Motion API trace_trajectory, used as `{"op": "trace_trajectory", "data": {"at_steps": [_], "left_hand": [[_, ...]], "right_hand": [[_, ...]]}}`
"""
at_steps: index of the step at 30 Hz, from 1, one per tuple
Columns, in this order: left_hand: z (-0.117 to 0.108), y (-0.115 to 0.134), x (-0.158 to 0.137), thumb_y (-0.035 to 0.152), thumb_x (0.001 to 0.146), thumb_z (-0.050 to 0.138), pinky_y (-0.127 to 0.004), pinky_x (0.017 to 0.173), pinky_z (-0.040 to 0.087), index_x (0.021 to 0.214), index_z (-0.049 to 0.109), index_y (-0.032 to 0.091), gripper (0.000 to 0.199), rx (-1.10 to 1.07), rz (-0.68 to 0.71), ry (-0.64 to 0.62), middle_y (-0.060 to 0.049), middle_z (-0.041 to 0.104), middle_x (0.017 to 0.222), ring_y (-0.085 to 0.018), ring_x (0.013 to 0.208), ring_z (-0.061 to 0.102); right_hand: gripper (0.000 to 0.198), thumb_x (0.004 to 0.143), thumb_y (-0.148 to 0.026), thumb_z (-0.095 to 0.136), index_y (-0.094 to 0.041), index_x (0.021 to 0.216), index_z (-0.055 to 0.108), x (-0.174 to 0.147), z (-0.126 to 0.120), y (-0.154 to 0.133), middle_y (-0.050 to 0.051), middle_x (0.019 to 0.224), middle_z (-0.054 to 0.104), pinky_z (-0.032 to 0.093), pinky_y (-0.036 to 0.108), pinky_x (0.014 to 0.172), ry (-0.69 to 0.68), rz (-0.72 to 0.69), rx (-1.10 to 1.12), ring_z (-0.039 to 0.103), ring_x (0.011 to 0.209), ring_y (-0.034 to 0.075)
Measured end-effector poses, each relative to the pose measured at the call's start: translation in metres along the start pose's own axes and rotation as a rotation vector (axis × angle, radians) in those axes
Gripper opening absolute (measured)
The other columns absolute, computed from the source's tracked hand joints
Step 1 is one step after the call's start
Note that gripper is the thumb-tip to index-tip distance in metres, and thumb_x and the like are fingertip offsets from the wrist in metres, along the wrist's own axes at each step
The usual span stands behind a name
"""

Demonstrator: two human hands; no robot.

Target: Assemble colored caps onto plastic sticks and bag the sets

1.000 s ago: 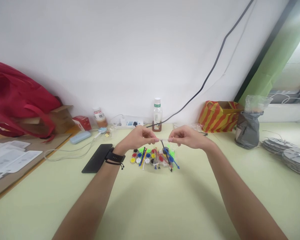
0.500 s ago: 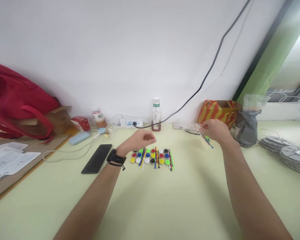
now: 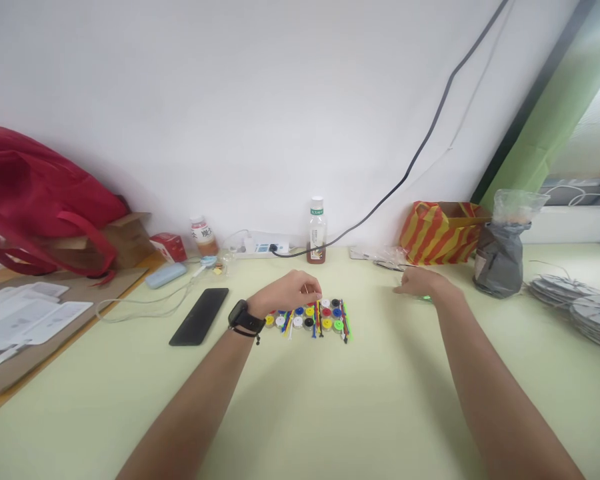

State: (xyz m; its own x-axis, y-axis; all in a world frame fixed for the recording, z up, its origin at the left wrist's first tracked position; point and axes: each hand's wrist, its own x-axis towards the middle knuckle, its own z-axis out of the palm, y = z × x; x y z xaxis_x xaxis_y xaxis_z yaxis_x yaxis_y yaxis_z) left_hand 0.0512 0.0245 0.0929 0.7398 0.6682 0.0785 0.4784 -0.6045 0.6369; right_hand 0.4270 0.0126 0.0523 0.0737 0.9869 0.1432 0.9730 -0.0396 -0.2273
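My left hand (image 3: 296, 293), with a dark watch on its wrist, is closed in a pinch just over the left part of a group of small round pieces. A pale sliver shows between its fingers, too small to name. The round pieces have coloured tops, such as a yellow one (image 3: 327, 325), and lie in rows. Between and beside them lie bundles of thin coloured plastic sticks (image 3: 347, 321). Off to the right, my right hand (image 3: 416, 283) is closed and low over the table. Something bright green (image 3: 425, 298) shows beneath it; what its fingers hold is hidden.
A black phone (image 3: 199, 317) lies left of the pieces. Along the wall are a bottle (image 3: 317, 233), a power strip (image 3: 260, 248) with a dark cable, and a striped bag (image 3: 440, 230). Stacked discs (image 3: 597, 317) are at the far right, a red bag (image 3: 45, 200) at far left.
My right hand has come down lower, and the coloured sticks that showed below it are now mostly hidden. My left hand has moved slightly right and down, nearer the round pieces.
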Motion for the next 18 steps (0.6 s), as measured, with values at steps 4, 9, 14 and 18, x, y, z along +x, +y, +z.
{"op": "trace_trajectory", "data": {"at_steps": [4, 9, 14, 18], "left_hand": [[0.000, 0.002, 0.000, 0.030, 0.081, 0.068, -0.024, 0.061, 0.046, 0.090, 0.079, 0.019, 0.018, 0.026, 0.021, 0.000, -0.004, 0.073, 0.076, -0.017, 0.069, 0.066], [0.007, 0.012, -0.004, 0.026, 0.078, 0.070, -0.024, 0.057, 0.043, 0.086, 0.079, 0.019, 0.014, 0.047, 0.012, 0.012, -0.003, 0.072, 0.075, -0.016, 0.064, 0.063], [0.039, 0.023, -0.019, 0.028, 0.091, 0.063, -0.031, 0.078, 0.050, 0.091, 0.077, 0.020, 0.016, 0.143, 0.066, 0.235, -0.007, 0.073, 0.092, -0.021, 0.086, 0.065], [0.074, 0.027, -0.037, 0.023, 0.093, 0.062, -0.040, 0.091, 0.050, 0.103, 0.073, 0.024, 0.016, 0.254, 0.076, 0.320, -0.006, 0.070, 0.104, -0.026, 0.102, 0.063]], "right_hand": [[0.015, 0.079, -0.036, 0.072, -0.021, 0.076, 0.075, -0.002, -0.027, -0.015, 0.009, 0.084, 0.072, 0.041, 0.028, 0.056, -0.121, -0.087, 0.099, 0.063, 0.066, 0.019], [0.012, 0.083, -0.026, 0.065, -0.022, 0.083, 0.076, -0.023, -0.032, -0.071, 0.007, 0.087, 0.074, 0.041, 0.028, 0.058, -0.210, -0.327, 0.281, 0.063, 0.067, 0.019], [0.015, 0.086, -0.018, 0.057, -0.021, 0.084, 0.072, -0.067, 0.011, -0.107, 0.004, 0.084, 0.073, 0.040, 0.027, 0.064, -0.245, -0.364, 0.326, 0.062, 0.071, 0.017], [0.017, 0.090, -0.019, 0.052, -0.022, 0.091, 0.069, -0.091, 0.037, -0.109, 0.002, 0.080, 0.071, 0.037, 0.026, 0.063, -0.175, -0.274, 0.376, 0.060, 0.068, 0.017]]}}
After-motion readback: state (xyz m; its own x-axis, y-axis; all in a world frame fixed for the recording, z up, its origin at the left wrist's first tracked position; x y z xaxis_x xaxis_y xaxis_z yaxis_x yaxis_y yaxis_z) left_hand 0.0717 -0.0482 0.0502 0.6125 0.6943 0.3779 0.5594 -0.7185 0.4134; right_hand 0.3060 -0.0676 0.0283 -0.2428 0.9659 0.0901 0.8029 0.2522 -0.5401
